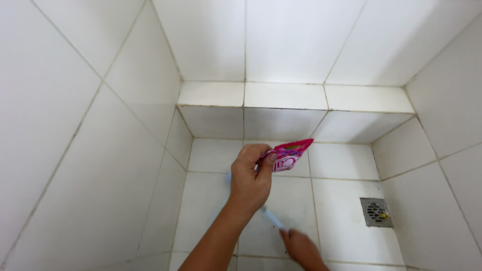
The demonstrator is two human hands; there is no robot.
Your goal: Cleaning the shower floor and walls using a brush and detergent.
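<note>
1. Pinching a pink sachet between thumb and fingers, the left hand holds it above the white tiled floor, near the low tiled step.
2. Right hand, low in the frame and blurred, is closed around a pale blue handle that runs under the left hand; its far end is hidden.
3. Metal floor drain sits well apart, beside the right wall.

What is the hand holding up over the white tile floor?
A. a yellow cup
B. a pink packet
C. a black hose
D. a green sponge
B: the left hand pinches a small pink packet with a zigzag top edge, above the white tile floor.
</note>
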